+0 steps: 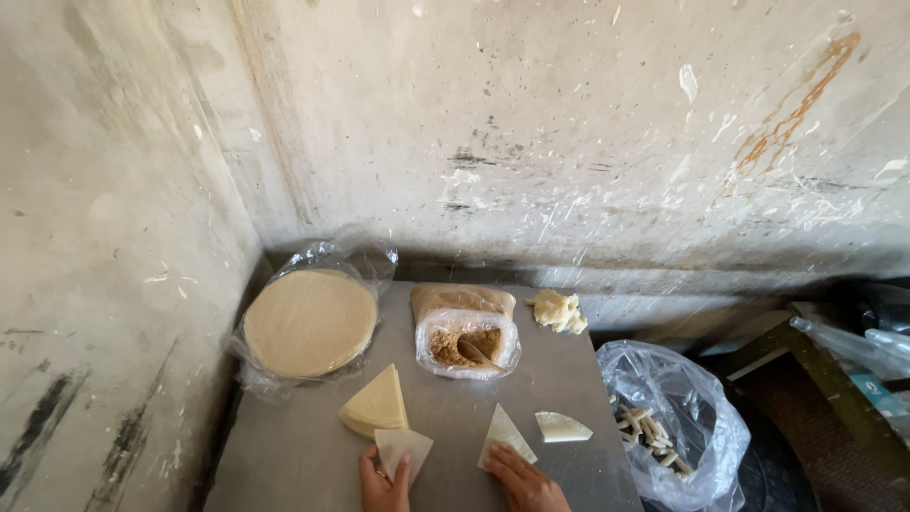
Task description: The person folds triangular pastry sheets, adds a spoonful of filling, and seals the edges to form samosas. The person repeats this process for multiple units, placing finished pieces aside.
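My left hand (381,484) at the bottom edge holds a pale, folded dough sheet (403,448) against the grey metal table (294,455). My right hand (524,482) rests its fingers on a folded triangular dough cone (505,434). Just beyond my left hand lies a stack of wedge-cut dough sheets (375,402). A curved dough offcut (561,427) lies right of the cone. Behind them stands an open plastic bag of brown crumbly filling (466,343) with a spoon (476,354) in it.
A round stack of dough sheets (310,321) in clear plastic sits at the back left. A lump of pale dough (557,311) lies at the back right. A clear bag with dough strips (664,427) hangs off the table's right side. Stained concrete walls (531,133) close in behind and left.
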